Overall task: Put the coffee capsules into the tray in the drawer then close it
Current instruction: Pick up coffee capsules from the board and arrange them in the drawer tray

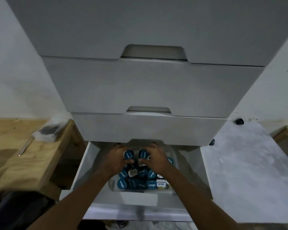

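The bottom drawer (83, 165) of a white drawer unit stands pulled out. Inside it a clear plastic tray (172, 190) holds several blue-lidded coffee capsules (136, 178) and a few white-lidded ones. My left hand (117, 159) is over the tray's far part, shut on a blue capsule (128, 154). My right hand (154, 157) is beside it, shut on another blue capsule (144, 154). Both hands hover just above the pile, nearly touching each other. The tray's far end is hidden by my hands and the drawer above.
Three shut drawers (148, 90) rise above the pulled-out one. A wooden surface (15, 146) with a pen (26, 146) and a plastic bag lies to the left. Two stray dark capsules (238, 121) sit on the white floor area at the right.
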